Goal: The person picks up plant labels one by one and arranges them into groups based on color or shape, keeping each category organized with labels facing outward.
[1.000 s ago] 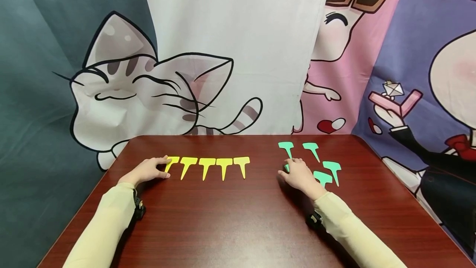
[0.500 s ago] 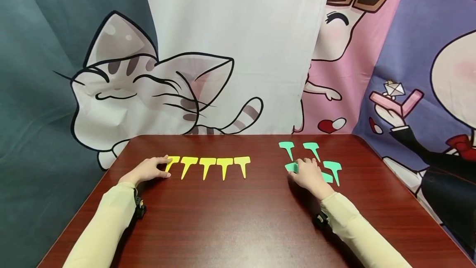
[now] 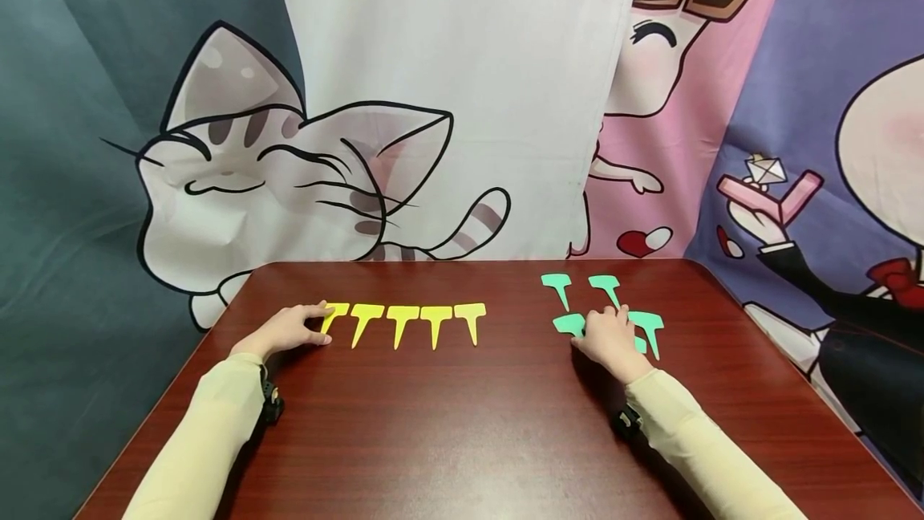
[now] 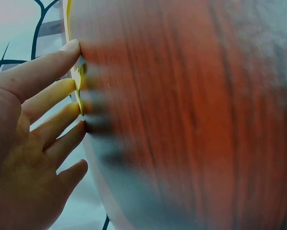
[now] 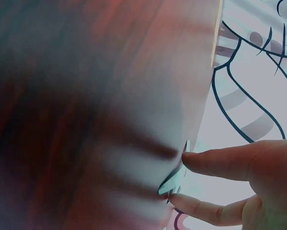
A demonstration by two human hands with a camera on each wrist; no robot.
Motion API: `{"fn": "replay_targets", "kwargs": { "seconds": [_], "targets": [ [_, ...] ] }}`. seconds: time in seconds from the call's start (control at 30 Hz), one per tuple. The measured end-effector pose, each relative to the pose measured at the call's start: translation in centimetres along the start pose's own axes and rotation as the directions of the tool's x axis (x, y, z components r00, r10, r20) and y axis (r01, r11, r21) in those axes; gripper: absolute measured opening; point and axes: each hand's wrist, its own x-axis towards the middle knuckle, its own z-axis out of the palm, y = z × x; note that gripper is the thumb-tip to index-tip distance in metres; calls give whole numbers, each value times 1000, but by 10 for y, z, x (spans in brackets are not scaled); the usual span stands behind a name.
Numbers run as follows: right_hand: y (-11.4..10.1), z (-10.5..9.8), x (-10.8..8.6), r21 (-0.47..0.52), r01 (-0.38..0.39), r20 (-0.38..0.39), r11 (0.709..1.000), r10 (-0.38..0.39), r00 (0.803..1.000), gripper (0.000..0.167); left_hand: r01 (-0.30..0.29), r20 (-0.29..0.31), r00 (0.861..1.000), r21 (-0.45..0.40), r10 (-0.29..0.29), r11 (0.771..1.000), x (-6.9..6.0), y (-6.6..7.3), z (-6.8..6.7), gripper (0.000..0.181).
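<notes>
At the left end of a row of several yellow T-shaped plant labels (image 3: pixel 403 314), my left hand (image 3: pixel 285 330) lies with thumb and fingertips about the leftmost yellow label (image 3: pixel 335 310). In the left wrist view its fingers (image 4: pixel 57 117) are extended and spread, tips at the label's edge. My right hand (image 3: pixel 608 339) is low over a loose group of green T-shaped plant labels. Its thumb is by a tilted green label (image 3: pixel 569 324), whose stem is hidden; another green label (image 3: pixel 640 345) is mostly covered. The right wrist view has thumb and finger extended beside a green label (image 5: pixel 173 178).
Two green labels, one at the back left (image 3: pixel 556 282) and one beside it (image 3: pixel 605 284), lie beyond my right hand, with a third (image 3: pixel 647 322) to its right. Reddish-brown wood forms the table (image 3: pixel 447 440). A cartoon-printed cloth (image 3: pixel 462 62) hangs behind its far edge.
My right hand has shifted rightward across the green labels, uncovering the tilted left one and covering much of the front one. The left hand and the yellow row have stayed put.
</notes>
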Motion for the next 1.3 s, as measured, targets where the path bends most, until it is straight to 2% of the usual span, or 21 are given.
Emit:
{"fn": "replay_targets", "kwargs": {
  "seconds": [0.1,0.4,0.77,1.3],
  "targets": [
    [0,-1,2,-15,-13,8,1000,14,1000,33,7,0,1000,1,-7,1000,0,-1,1,71],
    [4,1,4,3,-5,-26,1000,5,1000,28,8,5,1000,-4,-8,1000,0,-1,0,71],
    [5,2,9,16,-46,-15,999,46,999,23,13,6,1000,2,-13,1000,-1,1,-1,71],
    [2,-2,6,63,-8,-18,998,9,1000,21,1,3,1000,-2,-1,1000,-1,1,0,70]
  ]
}}
